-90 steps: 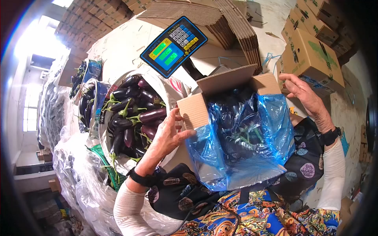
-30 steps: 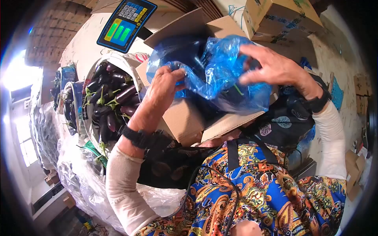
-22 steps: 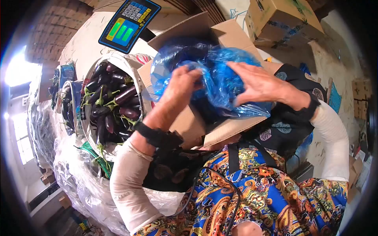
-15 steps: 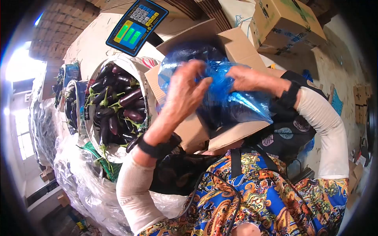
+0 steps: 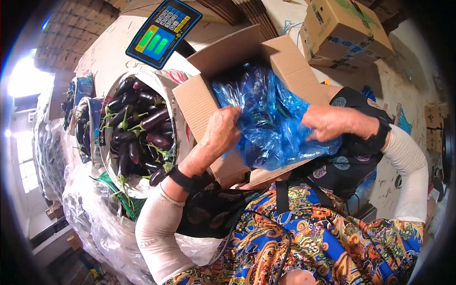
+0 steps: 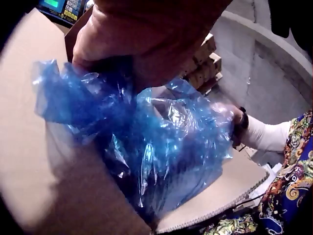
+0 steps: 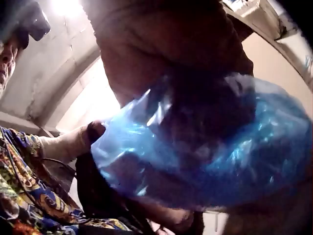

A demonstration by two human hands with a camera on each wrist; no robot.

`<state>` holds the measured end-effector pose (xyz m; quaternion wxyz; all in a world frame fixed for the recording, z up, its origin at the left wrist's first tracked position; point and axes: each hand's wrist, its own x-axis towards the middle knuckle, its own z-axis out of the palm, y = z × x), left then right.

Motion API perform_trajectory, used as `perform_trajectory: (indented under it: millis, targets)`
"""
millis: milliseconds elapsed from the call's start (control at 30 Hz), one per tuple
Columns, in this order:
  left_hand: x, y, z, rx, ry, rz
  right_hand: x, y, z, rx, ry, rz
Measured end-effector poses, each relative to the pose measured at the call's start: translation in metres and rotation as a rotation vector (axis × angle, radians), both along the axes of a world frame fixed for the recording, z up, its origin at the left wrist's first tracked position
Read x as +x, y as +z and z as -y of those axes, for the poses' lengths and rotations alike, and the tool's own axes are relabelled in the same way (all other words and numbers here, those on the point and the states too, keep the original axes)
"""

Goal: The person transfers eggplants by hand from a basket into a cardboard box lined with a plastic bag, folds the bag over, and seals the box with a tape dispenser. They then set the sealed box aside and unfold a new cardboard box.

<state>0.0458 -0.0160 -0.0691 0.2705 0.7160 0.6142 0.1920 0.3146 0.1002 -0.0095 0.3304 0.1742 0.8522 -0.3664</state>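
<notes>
1. Liner (image 5: 266, 145) of blue plastic lies bunched, in the head view, inside the cardboard box (image 5: 195, 102), directly between the left hand (image 5: 221, 130) and the right hand (image 5: 330, 122), touching both.
2. Left wrist: the left hand's curled fingers pinch the liner beside a box flap (image 6: 22, 122).
3. Right wrist: the liner masks the fingertips; the right hand grips a fold.

Just before me, the person's left arm (image 5: 161, 228) and right arm (image 5: 406, 166), both sleeved in white, reach forward, well bent — the left hand (image 5: 221, 131) and right hand (image 5: 328, 123) apart, each curled in a grip.
</notes>
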Motion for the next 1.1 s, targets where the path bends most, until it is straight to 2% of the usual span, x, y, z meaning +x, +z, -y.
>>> perform_trajectory:
  millis: [33,67,100,167,200,300,367,400,500,567,633,667,700,767,800,833,867,900,967,1000,1033,1067,1100]
  targets:
    - [0.002,0.006,-0.004,0.038,0.019,0.042,0.004,-0.002,0.007,0.034,0.045,-0.087]
    - [0.000,0.016,-0.006,0.012,0.029,0.024,0.007,-0.006,0.001,-0.197,-0.097,-0.232]
    - [0.002,0.027,-0.007,0.008,-0.013,0.007,0.029,-0.040,-0.001,-0.288,-0.330,-0.731]
    - [0.006,0.049,-0.009,0.008,-0.099,-0.032,0.032,-0.001,-0.031,-0.190,-0.344,-0.622]
    - [0.010,0.067,-0.006,0.000,-0.102,-0.127,0.033,0.000,-0.054,-0.092,-0.380,-0.563]
    - [-0.013,0.075,-0.015,0.109,0.175,-0.043,0.041,0.032,-0.100,0.460,-0.383,-0.099]
    - [-0.038,0.086,-0.012,0.136,0.197,-0.052,0.091,0.011,-0.108,0.903,-0.275,-0.168]
    - [-0.045,0.085,-0.008,0.106,0.213,0.004,0.088,0.017,-0.108,0.911,-0.303,-0.132]
    - [-0.044,0.079,-0.009,0.039,0.186,-0.060,0.082,0.043,-0.112,0.900,-0.396,-0.041]
    - [-0.043,0.075,-0.011,0.036,0.137,-0.038,0.070,0.045,-0.098,0.585,-0.494,-0.457]
    - [-0.040,0.080,-0.013,0.007,0.093,-0.053,0.027,0.065,-0.051,0.388,-0.626,-0.468]
    - [-0.036,0.085,-0.012,-0.097,0.040,0.077,0.013,0.063,-0.043,0.341,-0.509,-0.458]
    - [-0.026,0.092,-0.010,-0.139,0.027,0.102,0.002,0.056,-0.035,0.294,-0.392,-0.446]
    - [-0.015,0.085,-0.010,0.205,0.038,-0.005,-0.023,0.042,-0.014,0.171,-0.350,-0.454]
    - [-0.012,0.090,-0.011,0.237,0.096,-0.085,-0.034,0.043,-0.006,0.077,-0.320,-0.362]
    - [-0.013,0.096,-0.012,0.323,0.110,-0.056,-0.042,0.042,0.003,-0.024,-0.287,-0.270]
    - [-0.014,0.100,-0.010,0.317,0.139,-0.051,-0.046,0.038,0.013,-0.095,-0.295,-0.285]
    - [-0.015,0.106,-0.010,0.314,0.165,-0.044,-0.046,0.032,0.022,-0.058,-0.311,-0.316]
    - [-0.015,0.122,-0.006,0.226,0.123,-0.104,-0.041,-0.002,0.032,0.257,-0.207,-0.377]
    - [-0.016,0.125,-0.002,0.177,0.063,-0.103,-0.040,-0.009,0.033,0.357,-0.242,-0.301]
    - [-0.016,0.128,0.002,0.129,0.003,-0.102,-0.035,-0.019,0.031,0.475,-0.230,-0.391]
    - [-0.014,0.135,0.005,0.132,-0.072,-0.207,-0.028,-0.033,0.025,0.591,-0.215,-0.482]
    - [-0.010,0.142,0.007,0.181,-0.093,-0.154,-0.022,-0.047,0.020,0.703,-0.195,-0.574]
